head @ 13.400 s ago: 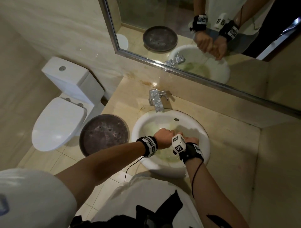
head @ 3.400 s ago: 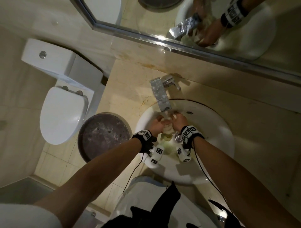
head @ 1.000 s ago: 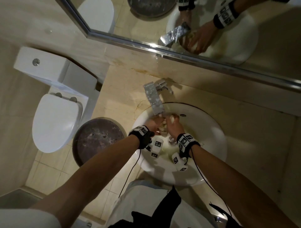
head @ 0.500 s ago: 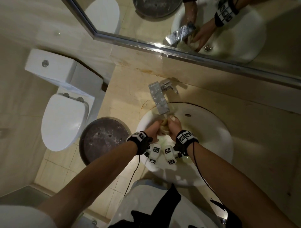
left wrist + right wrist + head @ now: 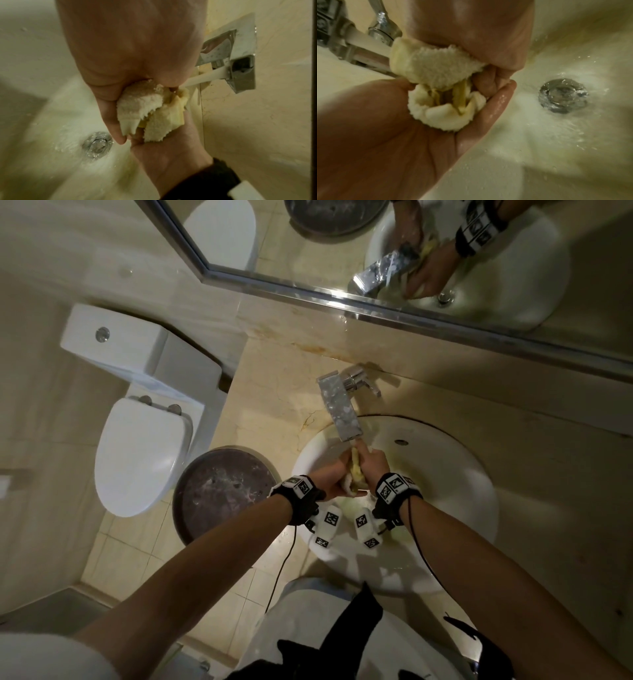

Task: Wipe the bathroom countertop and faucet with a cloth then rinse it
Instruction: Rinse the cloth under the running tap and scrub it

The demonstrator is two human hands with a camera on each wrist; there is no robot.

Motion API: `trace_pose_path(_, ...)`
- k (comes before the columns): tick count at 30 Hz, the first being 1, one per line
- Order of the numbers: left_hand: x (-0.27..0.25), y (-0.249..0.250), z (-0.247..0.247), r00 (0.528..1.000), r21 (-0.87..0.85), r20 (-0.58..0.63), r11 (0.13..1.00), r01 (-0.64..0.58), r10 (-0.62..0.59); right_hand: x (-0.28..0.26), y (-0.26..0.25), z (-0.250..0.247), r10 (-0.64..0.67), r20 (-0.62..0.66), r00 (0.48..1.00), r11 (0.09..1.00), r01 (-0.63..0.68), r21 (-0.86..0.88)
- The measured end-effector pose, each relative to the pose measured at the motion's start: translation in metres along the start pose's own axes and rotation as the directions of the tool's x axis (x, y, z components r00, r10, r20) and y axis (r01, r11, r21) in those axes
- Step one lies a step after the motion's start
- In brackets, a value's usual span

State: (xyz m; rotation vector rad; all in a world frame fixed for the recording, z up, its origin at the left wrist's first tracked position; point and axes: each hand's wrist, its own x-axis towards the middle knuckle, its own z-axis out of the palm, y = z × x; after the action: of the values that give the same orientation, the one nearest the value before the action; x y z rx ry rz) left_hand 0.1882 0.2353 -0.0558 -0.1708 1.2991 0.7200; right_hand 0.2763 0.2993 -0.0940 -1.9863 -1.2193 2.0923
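Cloth [image 5: 356, 472]: bunched, wet, pale yellow-white, pressed between both hands at frame centre, under the tap's stream.
Left hand [image 5: 330, 479]: fingers curled round the cloth.
Right hand [image 5: 373, 465]: fingers clamped on the cloth.
Tap [image 5: 339, 410]: running, just above the hands.
Basin [image 5: 455, 474]: white, wet; drain [image 5: 97, 146] below.
Counter [image 5: 274, 392]: beige, around the basin.
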Motion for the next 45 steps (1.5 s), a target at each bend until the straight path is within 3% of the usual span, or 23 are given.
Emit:
trace_pose_path(3, 0.001, 0.006, -0.003, 0.999, 0.007, 0.022, 0.999, 0.047, -0.047, 0.002, 0.001, 0.002, -0.068, -0.035, 0.997, 0.997, 0.066, -0.049)
trace_pose_path(5, 0.004, 0.010, -0.009, 0.994, 0.003, 0.016, 0.994, 0.109, -0.109, -0.003, 0.003, 0.004, -0.139, 0.018, 0.990, 0.988, 0.140, -0.058)
trace_pose_path(8, 0.009, 0.010, -0.018, 0.995, -0.017, -0.006, 0.995, 0.102, -0.102, -0.012, 0.001, 0.002, -0.168, 0.107, 0.980, 0.984, 0.173, -0.042)
trace_pose_path(11, 0.007, 0.007, -0.019, 0.998, 0.004, 0.069, 1.000, 0.011, -0.012, -0.009, 0.001, -0.008, -0.083, 0.123, 0.989, 0.994, 0.090, -0.054)
trace_pose_path(14, 0.007, 0.001, -0.021, 0.996, 0.009, 0.052, 0.998, -0.067, 0.066, -0.004, 0.007, -0.020, -0.032, 0.091, 0.995, 0.989, 0.044, -0.141)
trace_pose_path(19, 0.012, -0.006, -0.021, 0.979, 0.086, -0.025, 0.976, -0.199, 0.202, 0.003, 0.014, -0.029, 0.000, -0.030, 1.000, 1.000, 0.000, 0.000)
trace_pose_path(22, 0.013, -0.006, -0.020, 0.961, 0.179, -0.053, 0.949, -0.258, 0.271, -0.002, 0.010, -0.027, 0.153, 0.118, 0.981, 0.951, -0.179, 0.254)
trace_pose_path(25, 0.014, -0.005, -0.019, 0.957, 0.372, -0.017, 0.890, -0.262, 0.289, 0.001, 0.004, -0.019, 0.209, 0.233, 0.950, 0.935, -0.264, 0.235)
trace_pose_path(27, 0.014, -0.005, -0.018, 0.962, 0.455, -0.029, 0.860, -0.230, 0.272, 0.008, 0.003, -0.012, 0.176, 0.228, 0.958, 0.950, -0.226, 0.216)
trace_pose_path(29, 0.016, -0.005, -0.017, 0.962, 0.400, -0.038, 0.887, -0.233, 0.270, 0.010, 0.001, -0.007, 0.117, 0.144, 0.983, 0.960, -0.149, 0.239)
trace_pose_path(32, 0.016, -0.003, -0.014, 0.966, 0.082, -0.067, 0.966, -0.244, 0.250, 0.016, 0.003, -0.007, 0.084, 0.063, 0.994, 0.964, -0.098, 0.246)
trace_pose_path(34, 0.015, -0.001, -0.011, 0.975, -0.065, -0.077, 0.975, -0.214, 0.209, 0.016, 0.009, -0.007, 0.066, 0.053, 0.996, 0.958, -0.078, 0.277)
trace_pose_path(36, 0.015, 0.002, -0.006, 0.989, -0.101, -0.089, 0.987, -0.126, 0.117, 0.012, 0.014, -0.009, 0.046, 0.041, 0.998, 0.952, -0.057, 0.300)
trace_pose_path(40, 0.018, 0.006, -0.001, 0.995, -0.019, -0.092, 0.999, 0.041, -0.043, 0.010, 0.020, -0.010, 0.033, 0.028, 0.999, 0.956, -0.040, 0.292)
trace_pose_path(45, 0.028, 0.000, 0.001, 0.990, -0.106, -0.091, 0.987, -0.118, 0.109, 0.001, 0.000, -0.011, 0.056, 0.067, 0.996, 0.969, -0.071, 0.236)
